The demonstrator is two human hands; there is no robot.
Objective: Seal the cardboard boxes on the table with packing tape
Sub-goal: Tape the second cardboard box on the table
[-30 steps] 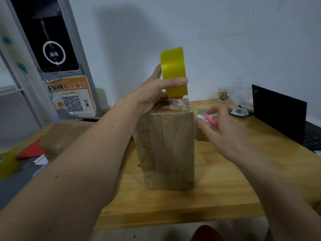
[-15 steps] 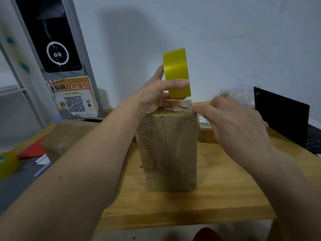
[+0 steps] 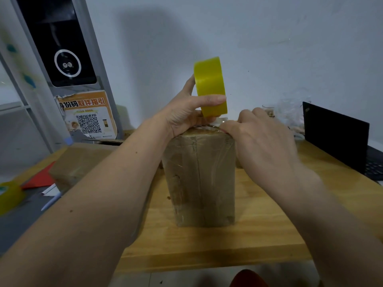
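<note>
A tall cardboard box (image 3: 199,179), wrapped in clear tape, stands upright in the middle of the wooden table (image 3: 269,224). My left hand (image 3: 186,114) grips a yellow tape roll (image 3: 210,85) on edge just above the box top, thumb across its face. A clear tape strip (image 3: 217,123) runs from the roll onto the top edge. My right hand (image 3: 263,141) is at the box's top right corner with fingers curled on that strip. A bit of a small pink tool (image 3: 225,132) shows at its fingertips.
A second cardboard box (image 3: 83,162) lies flat at the left. Beyond it are red paper (image 3: 39,179), a pen (image 3: 50,201) and another yellow tape roll (image 3: 8,195). An open laptop (image 3: 335,137) stands at the right, a glass (image 3: 268,109) and crumpled plastic behind.
My right hand has come from behind the box with the pink tool to the top right corner, onto the tape strip. The left hand and roll have stayed above the box.
</note>
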